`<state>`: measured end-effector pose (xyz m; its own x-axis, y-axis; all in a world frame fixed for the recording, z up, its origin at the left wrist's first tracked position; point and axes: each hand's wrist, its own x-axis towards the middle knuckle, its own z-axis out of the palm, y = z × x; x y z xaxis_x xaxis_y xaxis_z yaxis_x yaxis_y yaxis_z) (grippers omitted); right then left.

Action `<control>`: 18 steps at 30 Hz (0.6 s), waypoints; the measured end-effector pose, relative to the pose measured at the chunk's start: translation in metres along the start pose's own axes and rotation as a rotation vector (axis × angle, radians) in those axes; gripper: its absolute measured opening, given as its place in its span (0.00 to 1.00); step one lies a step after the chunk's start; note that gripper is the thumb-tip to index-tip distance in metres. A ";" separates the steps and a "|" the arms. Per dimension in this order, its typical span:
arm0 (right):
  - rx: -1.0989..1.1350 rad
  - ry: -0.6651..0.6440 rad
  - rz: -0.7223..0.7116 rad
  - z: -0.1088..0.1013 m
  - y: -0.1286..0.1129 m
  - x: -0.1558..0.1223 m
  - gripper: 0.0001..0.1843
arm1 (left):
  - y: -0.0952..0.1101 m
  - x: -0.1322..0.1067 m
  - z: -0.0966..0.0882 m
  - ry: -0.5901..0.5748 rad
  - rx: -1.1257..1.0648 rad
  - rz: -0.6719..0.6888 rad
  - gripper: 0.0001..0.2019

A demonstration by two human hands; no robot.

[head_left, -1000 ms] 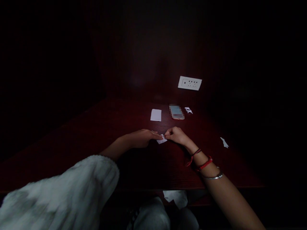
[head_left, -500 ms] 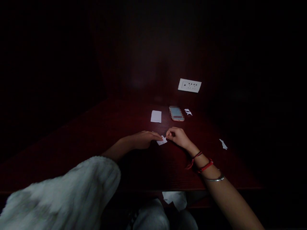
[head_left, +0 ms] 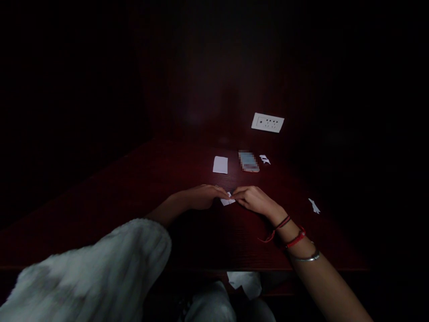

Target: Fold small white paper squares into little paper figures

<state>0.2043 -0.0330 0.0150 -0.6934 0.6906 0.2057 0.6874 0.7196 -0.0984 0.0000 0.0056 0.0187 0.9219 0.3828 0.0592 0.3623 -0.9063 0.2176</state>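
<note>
A small piece of folded white paper (head_left: 228, 201) lies on the dark red table before me. My left hand (head_left: 205, 197) comes from the left, its fingertips holding the paper down at the upper left. From the other side my right hand (head_left: 254, 199) has its fingers together on the paper's right edge, close to the left fingertips. The fingers cover part of the folds. Beyond the hands lies a flat white sheet of paper (head_left: 220, 165).
A phone (head_left: 248, 161) with a blurred screen lies behind my right hand, beside a folded paper piece (head_left: 264, 159). Another folded paper strip (head_left: 314, 206) is at the right. A wall socket (head_left: 267, 122) sits above the table (head_left: 110, 192). White paper (head_left: 244, 282) shows below its front edge.
My right hand has turned from a raised pinch to fingers laid lower on the paper's right edge. The left hand stays on the paper. The whole view has shifted slightly.
</note>
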 end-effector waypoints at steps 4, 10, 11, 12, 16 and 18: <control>-0.058 -0.026 0.011 -0.003 -0.002 -0.001 0.14 | -0.002 0.000 0.001 0.000 -0.005 0.021 0.32; -0.093 0.016 0.081 -0.001 0.005 -0.007 0.12 | -0.005 0.000 0.002 0.006 0.005 0.031 0.31; -0.080 0.036 0.093 -0.001 0.007 -0.007 0.13 | -0.005 0.000 0.002 0.012 0.011 0.032 0.31; -0.061 0.062 0.102 -0.001 0.008 -0.008 0.13 | -0.004 0.000 0.003 0.021 0.019 0.032 0.30; 0.038 0.160 0.080 -0.002 0.008 -0.005 0.16 | 0.001 0.002 0.005 0.059 0.032 0.002 0.28; 0.078 0.171 0.056 -0.001 0.008 -0.004 0.17 | 0.002 0.003 0.006 0.072 0.007 -0.028 0.28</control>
<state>0.2128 -0.0303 0.0145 -0.6031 0.7122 0.3592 0.7005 0.6883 -0.1883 0.0041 0.0037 0.0136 0.8994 0.4196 0.1228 0.3891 -0.8962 0.2131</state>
